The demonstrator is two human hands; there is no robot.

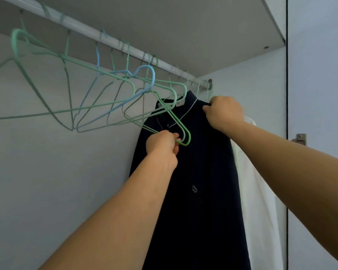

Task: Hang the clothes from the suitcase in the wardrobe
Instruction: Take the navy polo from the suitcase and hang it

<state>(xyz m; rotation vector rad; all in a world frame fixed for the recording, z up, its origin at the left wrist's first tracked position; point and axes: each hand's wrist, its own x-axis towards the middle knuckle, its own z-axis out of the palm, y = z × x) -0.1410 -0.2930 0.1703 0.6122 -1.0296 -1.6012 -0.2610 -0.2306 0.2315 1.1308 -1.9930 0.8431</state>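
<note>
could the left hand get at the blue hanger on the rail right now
Probably not at once: the left hand is gripping a green hanger in front of the dark garment. Once it lets go, the blue hanger hangs up and to its left, with only other empty hangers around it.

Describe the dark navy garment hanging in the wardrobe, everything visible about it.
The dark navy garment looks like soft, matte fabric with thin pale piping round its collar and a small pale mark on the front. It hangs full length near the right end of the rail, its hanger mostly hidden, with a white garment directly to its right. The right hand pinches its shoulder; the left hand, in front of it, grips the corner of a green hanger.
</note>
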